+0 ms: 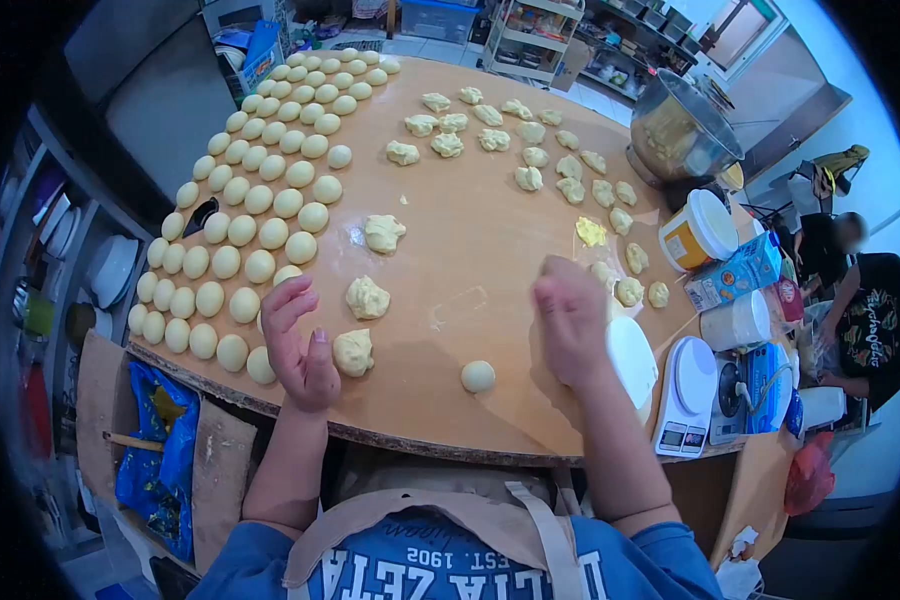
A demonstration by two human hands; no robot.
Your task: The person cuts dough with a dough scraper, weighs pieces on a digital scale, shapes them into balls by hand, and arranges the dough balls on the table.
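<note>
My left hand (302, 343) is raised over the table's near left part, its fingers apart and nothing in them. Beside it are a rough dough lump (353, 353) and the nearest rows of smooth dough balls (232, 352). My right hand (573, 318) is curled closed at the right, near a white round lid (630, 360); whatever lies inside the fingers is hidden. Between the hands a single smooth dough ball (478, 376) sits near the front edge. Two more rough lumps (368, 298) lie beyond the left hand. A yellow smear of butter-like fat (590, 232) is past the right hand.
Several rough dough pieces (490, 115) spread across the far side. A steel mixing bowl (682, 130), a white tub (698, 232), a blue carton (735, 272) and a kitchen scale (686, 395) line the right edge. An open cardboard box (225, 455) stands below left. Another person (865, 320) is at far right.
</note>
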